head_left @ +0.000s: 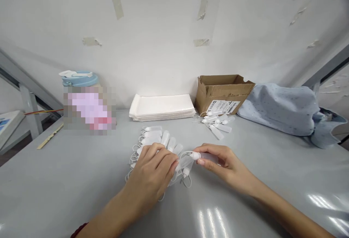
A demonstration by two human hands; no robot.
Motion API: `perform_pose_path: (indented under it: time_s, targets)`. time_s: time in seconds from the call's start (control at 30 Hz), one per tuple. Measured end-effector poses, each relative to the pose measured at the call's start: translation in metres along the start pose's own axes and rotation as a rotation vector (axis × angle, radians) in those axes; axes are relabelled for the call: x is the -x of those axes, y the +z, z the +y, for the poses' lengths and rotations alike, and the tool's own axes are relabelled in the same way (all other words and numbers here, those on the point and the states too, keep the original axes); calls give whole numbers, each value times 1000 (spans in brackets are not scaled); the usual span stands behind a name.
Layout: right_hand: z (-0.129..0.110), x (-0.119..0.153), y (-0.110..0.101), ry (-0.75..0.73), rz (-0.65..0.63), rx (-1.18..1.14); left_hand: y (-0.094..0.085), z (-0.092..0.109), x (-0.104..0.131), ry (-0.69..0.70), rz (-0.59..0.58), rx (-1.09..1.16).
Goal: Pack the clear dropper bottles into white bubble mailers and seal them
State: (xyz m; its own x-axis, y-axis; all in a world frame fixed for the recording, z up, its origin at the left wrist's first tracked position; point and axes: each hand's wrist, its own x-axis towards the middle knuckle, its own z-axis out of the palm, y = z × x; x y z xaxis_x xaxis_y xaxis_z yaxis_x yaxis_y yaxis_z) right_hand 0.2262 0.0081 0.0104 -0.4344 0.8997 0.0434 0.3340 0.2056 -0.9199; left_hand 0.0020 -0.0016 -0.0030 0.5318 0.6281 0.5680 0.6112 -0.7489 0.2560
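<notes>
My right hand [225, 160] is closed round a small translucent squeeze bottle [208, 157], held almost level with its white nozzle toward the left. From that nozzle a thin white loop [185, 153] curves over to the fingertips of my left hand [154, 169]. Those fingers are pressed together, and what lies between them is hidden. Under and around my left hand is a pile of similar squeeze bottles [152, 134] with white loops on their necks; the hand covers part of it. Several more bottles [216, 127] lie loosely further back on the right.
A stack of white padded envelopes [163, 109] lies against the wall. To its right stands an open cardboard box [218, 94], beside a light blue cloth [280, 109]. On the left are a blue-lidded container [80, 80], partly blurred, and a thin wooden stick [50, 136] on the grey table [89, 172].
</notes>
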Motion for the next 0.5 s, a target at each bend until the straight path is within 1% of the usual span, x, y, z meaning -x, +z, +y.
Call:
perform_pose_path:
  time_s: [0.2, 0.4, 0.5]
  targets:
    - [0, 2, 7, -15, -48, -21, -1, 2, 0, -60, -15, 99]
    - [-2, 5, 5, -42, -29, 27, -4, 4, 0, -91, -54, 161]
    - [-3, 5, 6, -41, -35, 24, -5, 4, 0, -96, -42, 180]
